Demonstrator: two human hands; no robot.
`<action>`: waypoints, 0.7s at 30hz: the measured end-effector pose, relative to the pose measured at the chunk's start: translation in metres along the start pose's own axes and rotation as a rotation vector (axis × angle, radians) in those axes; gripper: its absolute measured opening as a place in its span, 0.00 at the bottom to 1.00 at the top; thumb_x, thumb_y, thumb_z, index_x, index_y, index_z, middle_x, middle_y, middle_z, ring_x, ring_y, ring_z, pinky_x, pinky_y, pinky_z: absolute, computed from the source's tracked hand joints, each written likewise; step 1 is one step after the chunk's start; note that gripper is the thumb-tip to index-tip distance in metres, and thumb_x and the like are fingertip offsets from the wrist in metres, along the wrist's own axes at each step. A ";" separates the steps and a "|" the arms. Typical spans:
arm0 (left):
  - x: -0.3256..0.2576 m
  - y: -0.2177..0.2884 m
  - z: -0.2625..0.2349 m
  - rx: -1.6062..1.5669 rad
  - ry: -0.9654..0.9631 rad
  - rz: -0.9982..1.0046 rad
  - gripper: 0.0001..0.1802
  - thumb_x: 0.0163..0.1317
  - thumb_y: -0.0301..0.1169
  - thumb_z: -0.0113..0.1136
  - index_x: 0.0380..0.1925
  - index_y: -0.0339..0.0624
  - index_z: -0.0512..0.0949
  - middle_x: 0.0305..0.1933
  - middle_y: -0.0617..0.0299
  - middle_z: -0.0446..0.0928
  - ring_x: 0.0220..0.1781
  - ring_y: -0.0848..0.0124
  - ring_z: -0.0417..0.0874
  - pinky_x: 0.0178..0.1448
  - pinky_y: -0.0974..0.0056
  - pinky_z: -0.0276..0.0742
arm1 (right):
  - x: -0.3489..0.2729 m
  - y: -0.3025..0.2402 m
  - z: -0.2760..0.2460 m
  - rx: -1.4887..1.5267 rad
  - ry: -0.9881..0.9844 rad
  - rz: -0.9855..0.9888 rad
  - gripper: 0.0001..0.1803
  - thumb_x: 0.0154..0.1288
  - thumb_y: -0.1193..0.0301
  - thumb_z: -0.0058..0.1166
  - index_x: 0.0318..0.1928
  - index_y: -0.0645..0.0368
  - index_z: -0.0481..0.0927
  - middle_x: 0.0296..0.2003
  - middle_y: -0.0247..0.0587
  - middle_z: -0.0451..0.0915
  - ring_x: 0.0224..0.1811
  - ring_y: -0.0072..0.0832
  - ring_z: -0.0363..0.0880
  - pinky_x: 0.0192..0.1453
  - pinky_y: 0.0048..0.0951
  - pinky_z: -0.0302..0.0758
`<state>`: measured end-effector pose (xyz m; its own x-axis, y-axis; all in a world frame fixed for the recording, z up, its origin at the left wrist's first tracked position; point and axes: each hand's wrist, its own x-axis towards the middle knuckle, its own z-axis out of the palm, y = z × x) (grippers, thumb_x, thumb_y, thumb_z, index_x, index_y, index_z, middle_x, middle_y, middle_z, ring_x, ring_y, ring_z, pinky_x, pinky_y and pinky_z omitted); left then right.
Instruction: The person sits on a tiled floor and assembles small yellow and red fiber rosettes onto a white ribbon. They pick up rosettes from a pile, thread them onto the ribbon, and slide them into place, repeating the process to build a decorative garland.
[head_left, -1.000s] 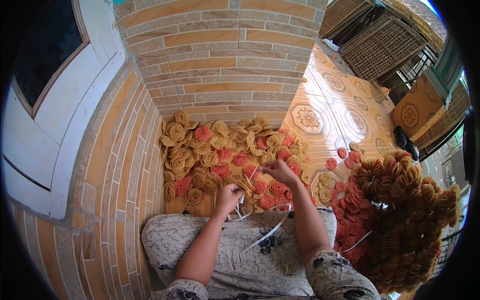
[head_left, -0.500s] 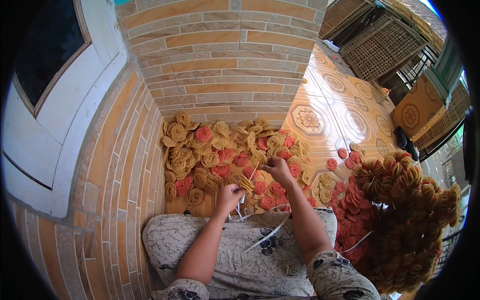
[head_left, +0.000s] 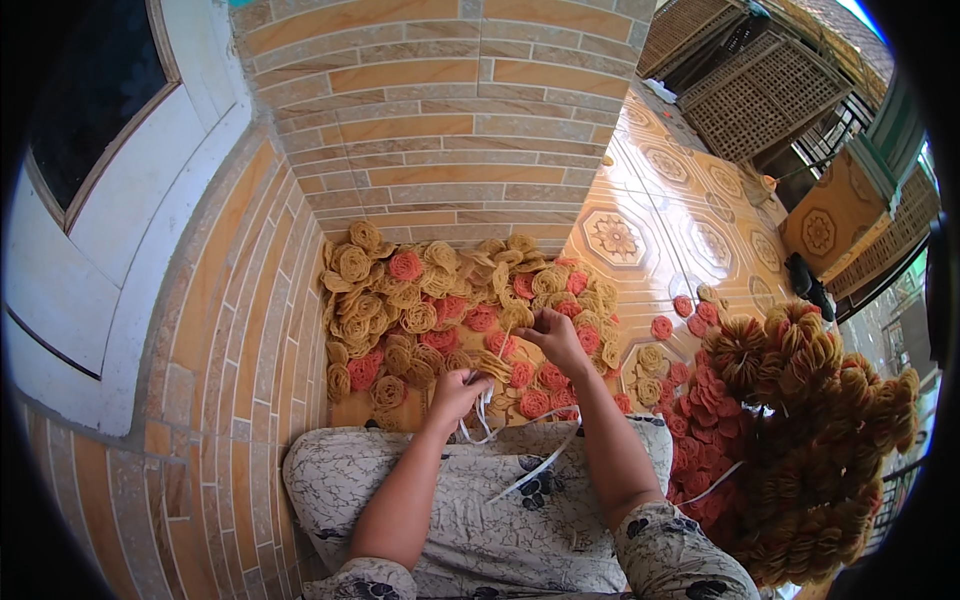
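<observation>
My left hand [head_left: 457, 396] is closed on a small stack of tan lacy discs [head_left: 490, 366], held just above my lap. White ribbon [head_left: 478, 405] hangs below it and loops across the patterned cloth on my knees. My right hand [head_left: 555, 340] is pinched, a little farther and to the right. From its fingertips a thin pale strand [head_left: 507, 343] slants down toward the stack. A tan disc [head_left: 515, 318] shows right at those fingertips; whether it is held or lies behind them I cannot tell. Beyond both hands spreads a pile of tan and coral rosette-like discs [head_left: 418, 317].
Coral discs [head_left: 708, 400] are heaped beside my right knee, next to large bunches of strung tan and reddish discs [head_left: 820, 430]. A tiled wall [head_left: 430, 130] rises behind the pile and along my left. Patterned floor tiles [head_left: 660, 235] stretch to the far right, toward woven panels [head_left: 765, 95].
My right hand has shifted very slightly left, and the tan disc at its fingertips shows more. The left hand keeps its hold on the stack, almost unmoved.
</observation>
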<state>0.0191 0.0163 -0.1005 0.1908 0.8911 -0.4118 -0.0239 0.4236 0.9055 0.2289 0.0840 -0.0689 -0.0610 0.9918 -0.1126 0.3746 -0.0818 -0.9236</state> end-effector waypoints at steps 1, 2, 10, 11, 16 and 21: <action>-0.001 0.002 0.000 -0.026 -0.006 -0.038 0.10 0.60 0.30 0.63 0.37 0.34 0.82 0.31 0.65 0.81 0.29 0.80 0.77 0.34 0.71 0.71 | 0.001 0.001 0.000 -0.004 0.001 0.016 0.12 0.58 0.71 0.66 0.35 0.65 0.76 0.28 0.30 0.77 0.30 0.15 0.70 0.36 0.21 0.69; -0.002 0.004 0.000 -0.052 -0.011 -0.076 0.09 0.61 0.30 0.63 0.37 0.34 0.81 0.31 0.65 0.81 0.29 0.80 0.76 0.33 0.71 0.70 | 0.001 0.002 0.000 0.054 -0.045 -0.012 0.12 0.58 0.72 0.65 0.36 0.66 0.76 0.30 0.31 0.78 0.31 0.15 0.71 0.37 0.22 0.71; -0.002 0.006 -0.002 0.001 0.005 -0.051 0.09 0.62 0.29 0.62 0.39 0.35 0.80 0.36 0.63 0.82 0.35 0.78 0.79 0.40 0.72 0.73 | -0.017 0.015 -0.018 -0.640 -0.364 0.083 0.25 0.51 0.67 0.68 0.51 0.55 0.77 0.45 0.44 0.78 0.48 0.32 0.78 0.53 0.36 0.75; -0.001 0.006 -0.001 0.039 0.016 -0.048 0.09 0.62 0.29 0.62 0.39 0.35 0.80 0.36 0.63 0.82 0.35 0.78 0.79 0.40 0.71 0.73 | -0.021 0.018 -0.018 -0.870 -0.259 0.136 0.28 0.49 0.65 0.69 0.52 0.53 0.77 0.48 0.46 0.76 0.50 0.35 0.78 0.55 0.40 0.74; -0.001 0.004 0.002 0.052 0.030 0.045 0.09 0.61 0.28 0.62 0.38 0.33 0.80 0.33 0.64 0.81 0.32 0.79 0.78 0.38 0.71 0.72 | -0.019 0.024 -0.014 -1.050 -0.351 0.152 0.24 0.47 0.67 0.65 0.49 0.46 0.76 0.53 0.41 0.75 0.55 0.40 0.74 0.59 0.54 0.66; -0.003 0.003 0.000 0.143 0.025 0.118 0.08 0.60 0.28 0.63 0.38 0.34 0.81 0.32 0.67 0.80 0.32 0.82 0.74 0.37 0.72 0.71 | -0.015 0.023 -0.019 -0.971 -0.268 0.122 0.16 0.52 0.75 0.54 0.43 0.46 0.78 0.49 0.41 0.79 0.57 0.43 0.72 0.60 0.58 0.63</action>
<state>0.0190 0.0149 -0.0969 0.1708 0.9376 -0.3027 0.0949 0.2902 0.9523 0.2558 0.0689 -0.0817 -0.1333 0.9175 -0.3748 0.9749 0.0533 -0.2162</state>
